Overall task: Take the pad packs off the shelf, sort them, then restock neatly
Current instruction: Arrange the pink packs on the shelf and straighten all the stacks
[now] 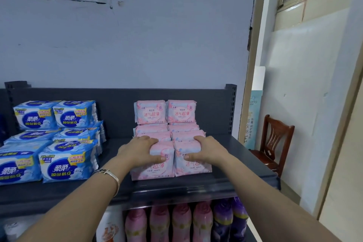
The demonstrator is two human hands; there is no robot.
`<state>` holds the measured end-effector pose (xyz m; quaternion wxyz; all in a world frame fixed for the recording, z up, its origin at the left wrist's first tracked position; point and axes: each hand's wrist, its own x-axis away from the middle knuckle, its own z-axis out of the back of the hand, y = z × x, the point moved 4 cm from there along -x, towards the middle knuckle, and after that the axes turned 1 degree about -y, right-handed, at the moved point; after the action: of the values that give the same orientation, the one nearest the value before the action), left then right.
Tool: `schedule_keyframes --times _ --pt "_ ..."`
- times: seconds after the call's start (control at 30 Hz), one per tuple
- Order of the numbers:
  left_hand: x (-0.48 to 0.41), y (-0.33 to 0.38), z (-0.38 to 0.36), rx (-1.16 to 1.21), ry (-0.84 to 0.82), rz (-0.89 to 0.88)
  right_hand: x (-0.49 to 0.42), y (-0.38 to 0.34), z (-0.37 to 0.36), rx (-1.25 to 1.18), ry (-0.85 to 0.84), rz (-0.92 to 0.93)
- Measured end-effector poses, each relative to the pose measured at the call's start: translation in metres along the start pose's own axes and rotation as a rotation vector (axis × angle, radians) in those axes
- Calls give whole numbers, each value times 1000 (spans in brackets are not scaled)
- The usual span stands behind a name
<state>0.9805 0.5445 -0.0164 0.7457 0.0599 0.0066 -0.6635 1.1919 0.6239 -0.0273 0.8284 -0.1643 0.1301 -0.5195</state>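
Note:
Pink pad packs stand in two rows on the dark grey shelf (245, 163), with two raised packs (166, 112) at the back. My left hand (140, 148) grips the front left pink pack (152, 171), fingers over its top and thumb on its face. My right hand (208, 149) holds the front right pink pack (193, 169) the same way. Blue pad packs (66, 163) are stacked on the left side of the shelf, apart from both hands.
Below the shelf stand pink bottles (170, 224) and purple bottles (229, 220). A wooden chair (273, 143) sits to the right, by a white wall. The shelf's back panel (117, 100) and right upright (231, 108) bound the pink rows.

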Motion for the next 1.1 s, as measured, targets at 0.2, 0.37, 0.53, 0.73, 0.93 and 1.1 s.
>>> schedule_keyframes --times 0.2,0.37,0.53,0.73,0.93,1.1 --pt "1 8 6 -111 16 46 5 -1 4 134 -4 -11" --pt "7 18 9 -140 84 -30 8 -6 8 236 49 111" --pt "11 20 7 -91 78 -40 7 -12 18 232 61 159" --pt "20 4 25 136 322 69 4 -45 24 103 176 389" --pt "66 -33 38 23 492 159 5 -112 -3 110 248 618" --pt "122 -92 42 -28 496 308 11 -176 -37 94 225 745"
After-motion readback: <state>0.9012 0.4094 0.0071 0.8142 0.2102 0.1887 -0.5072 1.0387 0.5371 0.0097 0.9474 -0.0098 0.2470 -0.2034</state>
